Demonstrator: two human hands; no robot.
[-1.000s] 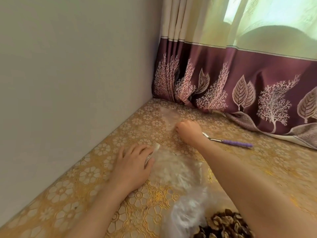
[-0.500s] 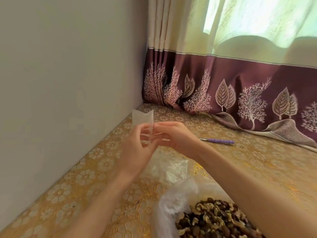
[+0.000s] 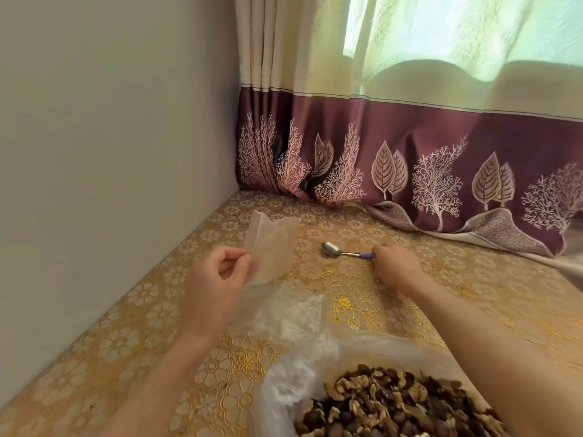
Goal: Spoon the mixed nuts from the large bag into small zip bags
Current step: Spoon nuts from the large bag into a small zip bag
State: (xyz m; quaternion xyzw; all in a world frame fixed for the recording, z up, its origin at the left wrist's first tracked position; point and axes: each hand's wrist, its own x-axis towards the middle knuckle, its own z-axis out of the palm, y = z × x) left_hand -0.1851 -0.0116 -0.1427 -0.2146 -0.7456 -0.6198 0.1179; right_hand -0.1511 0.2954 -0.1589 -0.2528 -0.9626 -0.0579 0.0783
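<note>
While the left hand (image 3: 217, 279) pinches an empty small zip bag (image 3: 271, 244), the right hand (image 3: 394, 263) seemingly grasps the spoon (image 3: 344, 251); no mixed nuts (image 3: 394, 402) are transferred yet.

The large bag (image 3: 315, 373) of nuts (image 3: 394, 402) is cut off by the bottom edge. Most of the spoon (image 3: 342, 251) handle is hidden under the right hand (image 3: 396, 264).

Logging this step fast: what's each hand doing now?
Left hand: holds a small bag, off the table.
Right hand: fingers on the spoon handle.
</note>
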